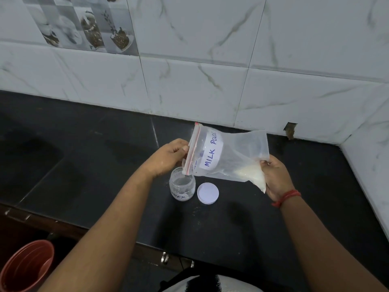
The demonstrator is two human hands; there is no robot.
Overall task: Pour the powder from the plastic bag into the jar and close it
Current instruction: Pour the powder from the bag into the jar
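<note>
A clear zip bag labelled "MILK POWDER" is held sideways above the black counter. My left hand pinches its red-striped zip end, whose lower corner dips over the mouth of an open clear jar. My right hand grips the bag's bottom corner, where the white powder is bunched. The jar stands upright with a partly visible label and looks almost empty. Its white round lid lies flat on the counter just right of the jar.
A marble-patterned tiled wall runs behind the counter and turns a corner at the right. A red-brown bucket stands on the floor at the lower left, below the counter's front edge.
</note>
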